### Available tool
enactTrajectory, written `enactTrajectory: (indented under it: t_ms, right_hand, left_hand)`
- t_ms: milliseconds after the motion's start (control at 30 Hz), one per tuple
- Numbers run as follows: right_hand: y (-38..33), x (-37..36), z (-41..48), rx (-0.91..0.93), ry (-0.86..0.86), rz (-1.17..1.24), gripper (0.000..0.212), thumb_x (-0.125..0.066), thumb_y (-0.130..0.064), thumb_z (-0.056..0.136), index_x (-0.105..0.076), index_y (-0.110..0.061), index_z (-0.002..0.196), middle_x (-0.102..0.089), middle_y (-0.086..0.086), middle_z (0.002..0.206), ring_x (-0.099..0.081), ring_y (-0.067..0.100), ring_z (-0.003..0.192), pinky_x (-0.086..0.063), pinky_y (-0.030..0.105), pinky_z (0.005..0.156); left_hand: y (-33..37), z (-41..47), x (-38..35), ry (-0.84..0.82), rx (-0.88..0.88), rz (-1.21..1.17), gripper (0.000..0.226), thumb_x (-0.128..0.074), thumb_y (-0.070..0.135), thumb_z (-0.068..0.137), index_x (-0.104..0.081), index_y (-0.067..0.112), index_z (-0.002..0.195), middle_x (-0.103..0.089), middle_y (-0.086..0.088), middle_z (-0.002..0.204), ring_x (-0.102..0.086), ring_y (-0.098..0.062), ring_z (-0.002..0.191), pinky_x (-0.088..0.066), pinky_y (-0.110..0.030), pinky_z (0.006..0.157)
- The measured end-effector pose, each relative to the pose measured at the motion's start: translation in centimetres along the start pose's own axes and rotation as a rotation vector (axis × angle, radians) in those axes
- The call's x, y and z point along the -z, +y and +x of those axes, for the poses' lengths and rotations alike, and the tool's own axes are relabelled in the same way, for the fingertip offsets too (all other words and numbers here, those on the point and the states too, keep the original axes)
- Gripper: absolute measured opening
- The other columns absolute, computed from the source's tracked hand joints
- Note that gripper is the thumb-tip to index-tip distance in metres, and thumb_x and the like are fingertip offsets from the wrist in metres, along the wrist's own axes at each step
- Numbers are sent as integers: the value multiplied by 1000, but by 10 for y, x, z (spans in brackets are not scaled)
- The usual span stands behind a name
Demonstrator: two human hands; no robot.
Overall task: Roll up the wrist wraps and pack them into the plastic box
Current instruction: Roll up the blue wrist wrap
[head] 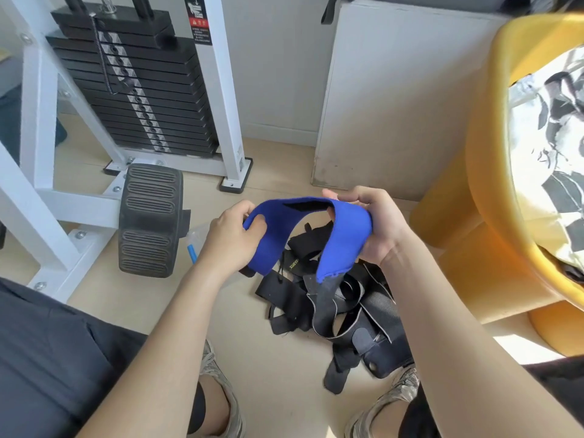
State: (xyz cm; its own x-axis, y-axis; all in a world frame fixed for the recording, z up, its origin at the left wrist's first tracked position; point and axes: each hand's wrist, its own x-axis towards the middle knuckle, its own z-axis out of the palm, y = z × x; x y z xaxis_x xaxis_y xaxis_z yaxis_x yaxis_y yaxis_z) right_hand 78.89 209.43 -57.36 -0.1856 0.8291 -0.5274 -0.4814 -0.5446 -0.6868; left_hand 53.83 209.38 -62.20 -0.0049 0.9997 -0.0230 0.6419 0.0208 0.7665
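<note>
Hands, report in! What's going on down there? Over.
Left hand and right hand both grip the blue wrap, unrolled. Black wraps piled on floor beneath. Nothing in the way.

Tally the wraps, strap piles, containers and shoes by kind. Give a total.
Blue wrist wrap: 1, gripped by left hand and right hand
Black strap pile: 1, pieces too tangled to count singly
Clear plastic container: 1, mostly hidden behind the left hand
Shoes: 2, left shoe and right shoe
Total: 5
</note>
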Motion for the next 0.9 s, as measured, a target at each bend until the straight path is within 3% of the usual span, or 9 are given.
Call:
enactTrajectory:
  t_ms: [100,167,267,400,533,600,733,833,900]
  right_hand:
    - [-1,-3,2,147,-6,157,32,-59,-25,105,-69,-5,127,-77,13,106,-76,24,73,-59,28,58]
    - [0,-4,6,205,-8,310,30,-60,-25,107,-66,-4,128,-73,16,129,-78,29,100,-65,34,76]
    - [2,0,10,330,45,412,30,-48,-9,111,-63,3,132,-73,25,134,-73,38,123,-60,44,105]
    - [8,-1,12,362,133,166,45,-32,-8,110,-54,-3,150,-71,21,139,-72,37,125,-54,47,111]
    - [22,-6,18,301,148,-244,55,-40,6,109,-42,-7,163,-60,15,154,-63,34,137,-57,42,107]
    - [29,-14,16,319,90,-457,62,-49,2,105,-40,-13,165,-58,3,158,-62,24,138,-60,33,100]
    - [29,-39,5,376,-45,-556,48,-54,-24,94,-66,-28,140,-78,2,130,-72,17,122,-57,35,105]
    - [33,-56,2,540,-22,-776,32,-51,-24,98,-80,-27,112,-82,6,108,-72,18,99,-59,39,94]
    - [39,-61,4,618,29,-900,32,-46,-29,98,-78,-31,103,-75,-6,88,-61,13,81,-52,34,80]
  left_hand:
    - [-5,1,-1,-53,24,24,31,-49,40,111,-51,14,94,-47,-3,76,-41,-20,65,-33,-37,60]
    - [-6,0,-1,-111,34,15,32,-48,44,112,-51,17,95,-45,-1,76,-39,-18,64,-32,-37,60]
    - [-7,-2,0,-202,1,-42,31,-48,46,111,-54,20,96,-42,7,72,-36,-12,61,-32,-36,62]
    - [7,-3,5,-242,3,-206,6,-57,46,100,-57,41,100,-56,20,80,-48,-6,71,-41,-34,71]
    - [31,-5,7,-182,-19,-399,16,-53,42,91,-52,50,105,-57,-5,99,-47,-4,75,-41,-32,72]
    - [39,-5,6,-106,-64,-422,15,-49,36,95,-54,46,104,-51,-1,94,-43,-3,70,-39,-24,67]
    - [47,-7,2,29,-147,-376,19,-43,15,106,-59,25,108,-53,0,101,-43,1,70,-38,-13,61]
    - [51,-10,-2,102,-103,-377,22,-39,9,109,-60,15,106,-59,-3,113,-47,4,78,-40,-7,67]
    - [53,-11,-3,131,-67,-370,23,-39,10,110,-61,15,108,-55,-4,122,-50,12,88,-39,-3,73]
